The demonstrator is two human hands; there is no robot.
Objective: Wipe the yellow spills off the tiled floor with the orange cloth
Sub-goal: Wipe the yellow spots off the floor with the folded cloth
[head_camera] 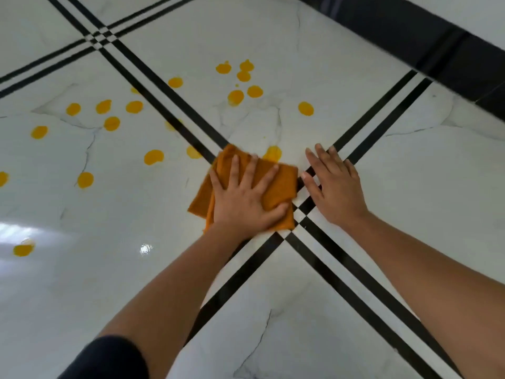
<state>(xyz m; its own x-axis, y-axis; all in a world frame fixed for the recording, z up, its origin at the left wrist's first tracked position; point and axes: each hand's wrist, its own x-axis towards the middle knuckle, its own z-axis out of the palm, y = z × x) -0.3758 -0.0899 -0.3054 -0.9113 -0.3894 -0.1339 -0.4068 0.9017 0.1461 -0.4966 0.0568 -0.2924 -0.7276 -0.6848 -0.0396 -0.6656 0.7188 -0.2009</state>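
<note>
Left hand (243,203) flat on orange cloth (281,184), right hand (334,187) beside it

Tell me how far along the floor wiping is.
Early. Done: little that shows; the tile near the cloth looks faintly smeared. In hand: the left hand presses the orange cloth flat, its far edge at a smeared yellow spot; the right hand rests bare on the floor. Left: some twenty yellow spots, mostly further out and to the left.
</note>
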